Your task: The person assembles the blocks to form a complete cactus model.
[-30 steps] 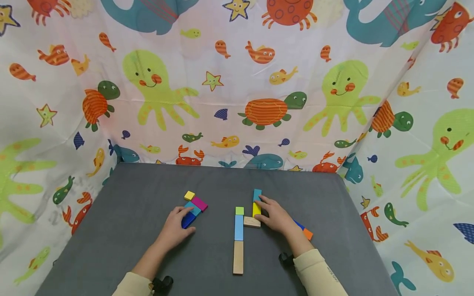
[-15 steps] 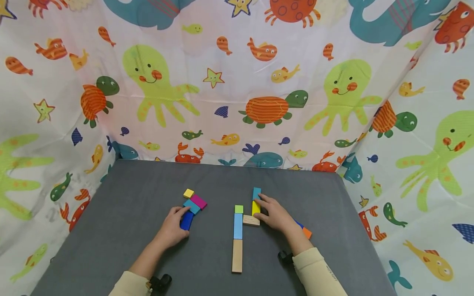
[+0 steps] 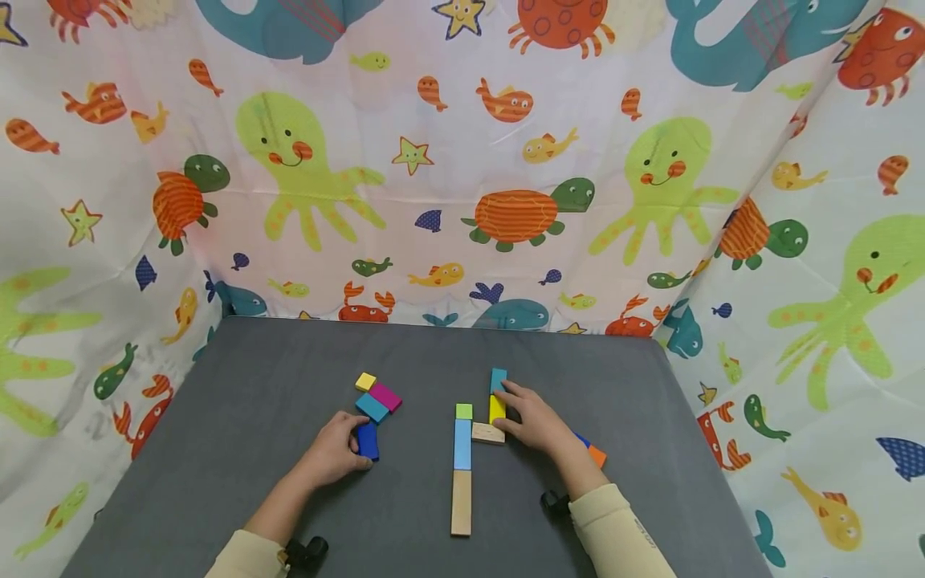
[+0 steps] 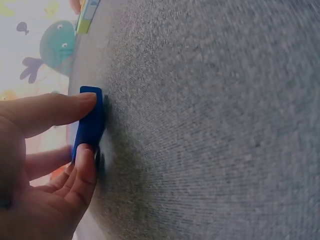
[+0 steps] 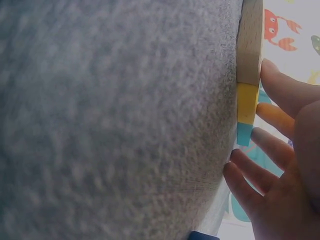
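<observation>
My left hand [image 3: 334, 451] pinches a dark blue block [image 3: 368, 441] between thumb and fingers. In the left wrist view this block [image 4: 91, 122] is just off the grey cloth or low against it; I cannot tell which. My right hand [image 3: 535, 417] lies with fairly straight fingers beside a row of blocks. The right wrist view has its thumb touching a plain wooden block [image 5: 249, 45] and its index finger at a yellow block [image 5: 246, 102]. A teal block [image 5: 244, 134] continues that row. Nothing is gripped by the right hand.
A column of light green [image 3: 463, 411], light blue [image 3: 462, 444] and long wooden [image 3: 461, 502] blocks adjoins the short wooden block. Teal [image 3: 372, 408], magenta [image 3: 386, 396] and small yellow [image 3: 365, 381] blocks lie at left. An orange block [image 3: 596, 456] sits beyond my right wrist.
My left hand has drawn the dark blue block away from the teal block, toward me, and turned it more upright in the head view. The right hand stays at its row.
</observation>
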`<state>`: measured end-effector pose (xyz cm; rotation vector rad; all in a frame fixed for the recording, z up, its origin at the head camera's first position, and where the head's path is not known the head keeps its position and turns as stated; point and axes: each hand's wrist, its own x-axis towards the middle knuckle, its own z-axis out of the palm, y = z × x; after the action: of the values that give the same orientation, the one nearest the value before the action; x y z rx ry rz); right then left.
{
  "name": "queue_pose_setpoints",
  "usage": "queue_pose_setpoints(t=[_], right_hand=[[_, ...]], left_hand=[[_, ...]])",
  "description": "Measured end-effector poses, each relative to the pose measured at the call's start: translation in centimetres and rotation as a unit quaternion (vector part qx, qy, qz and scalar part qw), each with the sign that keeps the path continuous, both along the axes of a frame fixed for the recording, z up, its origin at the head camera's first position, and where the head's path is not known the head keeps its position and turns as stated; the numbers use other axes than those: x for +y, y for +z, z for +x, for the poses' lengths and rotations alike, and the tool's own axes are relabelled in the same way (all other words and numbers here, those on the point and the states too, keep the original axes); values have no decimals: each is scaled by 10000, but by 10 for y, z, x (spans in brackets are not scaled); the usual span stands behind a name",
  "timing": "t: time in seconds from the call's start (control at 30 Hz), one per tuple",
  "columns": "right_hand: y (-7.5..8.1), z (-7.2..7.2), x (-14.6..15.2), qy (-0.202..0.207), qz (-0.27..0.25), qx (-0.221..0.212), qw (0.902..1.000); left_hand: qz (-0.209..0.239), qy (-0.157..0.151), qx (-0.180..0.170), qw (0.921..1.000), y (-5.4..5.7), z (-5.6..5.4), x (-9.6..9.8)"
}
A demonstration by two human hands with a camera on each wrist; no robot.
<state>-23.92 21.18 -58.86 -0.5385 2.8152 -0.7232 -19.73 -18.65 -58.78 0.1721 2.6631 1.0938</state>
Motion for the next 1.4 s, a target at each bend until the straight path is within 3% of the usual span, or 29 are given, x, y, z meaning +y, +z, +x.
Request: queue_pose_setpoints(t=[0.23, 0.57, 0.77, 1.13, 1.4], right_hand=[[-2, 0, 0, -42, -8, -10, 10000], [-2, 0, 0, -37, 35, 31, 10000], [0, 1, 0, -77, 6, 15, 10000], [-1, 0, -2, -40, 96, 78, 9999], [-2, 0, 0, -55, 83, 75, 9999]], left_hand=[[36, -145, -55, 9999, 8, 0, 6], [-11, -458, 228, 9987, 29, -15, 30], [102, -476, 380, 9981, 41, -23, 48], [225, -363, 665, 9969, 34, -41, 79], [204, -325, 656, 9971, 37, -58, 103]])
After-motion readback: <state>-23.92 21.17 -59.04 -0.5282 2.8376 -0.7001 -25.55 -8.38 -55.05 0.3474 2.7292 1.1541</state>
